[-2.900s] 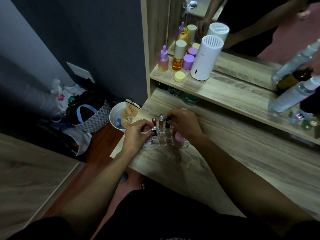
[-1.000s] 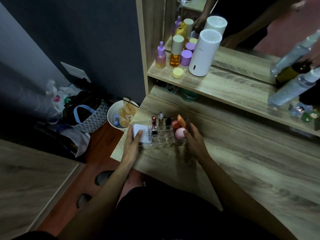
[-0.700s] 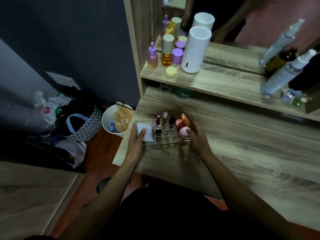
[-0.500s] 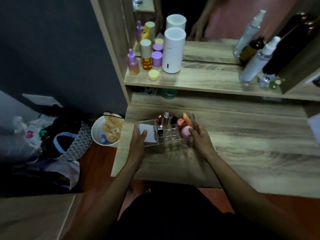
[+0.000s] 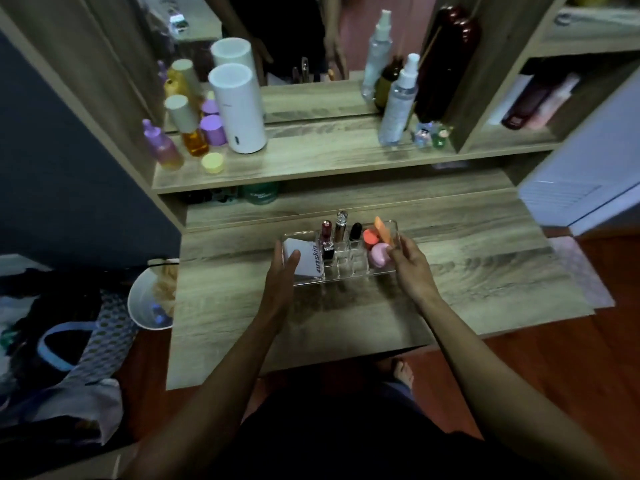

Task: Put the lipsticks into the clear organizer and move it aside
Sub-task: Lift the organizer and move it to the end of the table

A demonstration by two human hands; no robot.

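Lipsticks [image 5: 337, 232], at least three, stand upright in the rear cells of the clear organizer [image 5: 341, 254], which sits on the wooden surface [image 5: 467, 271] in front of the person; no loose lipstick shows elsewhere, so the loading step appears complete. Left hand [image 5: 282, 271] clasps the organizer's left end, thumb lying over a white packet [image 5: 304, 259], while the right hand [image 5: 408, 263] grips the right end beside a pink sponge [image 5: 379, 254], fingers closed on its wall. Moving it aside is judged the remaining step.
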